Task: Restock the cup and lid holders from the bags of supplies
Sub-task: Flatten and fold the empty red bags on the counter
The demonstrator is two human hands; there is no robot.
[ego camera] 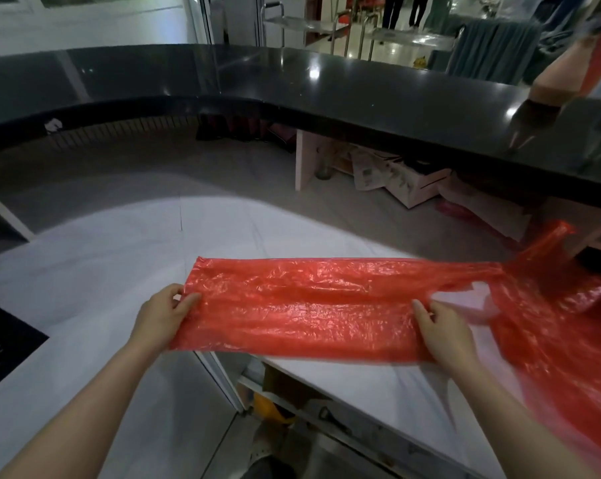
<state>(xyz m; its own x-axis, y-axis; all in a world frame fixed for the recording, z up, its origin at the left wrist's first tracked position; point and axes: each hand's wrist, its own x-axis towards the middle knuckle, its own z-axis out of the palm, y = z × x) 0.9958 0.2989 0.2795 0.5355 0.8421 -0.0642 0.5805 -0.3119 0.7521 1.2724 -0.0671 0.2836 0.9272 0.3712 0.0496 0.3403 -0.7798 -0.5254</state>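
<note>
The person holds a flattened red bag (pixel 302 305) stretched over the white counter (pixel 119 257), the left hand (pixel 164 314) pinching its closed end and the right hand (pixel 444 331) gripping near the handles, likely to smooth an emptied bag for folding; no cups, lids or holders show.
</note>
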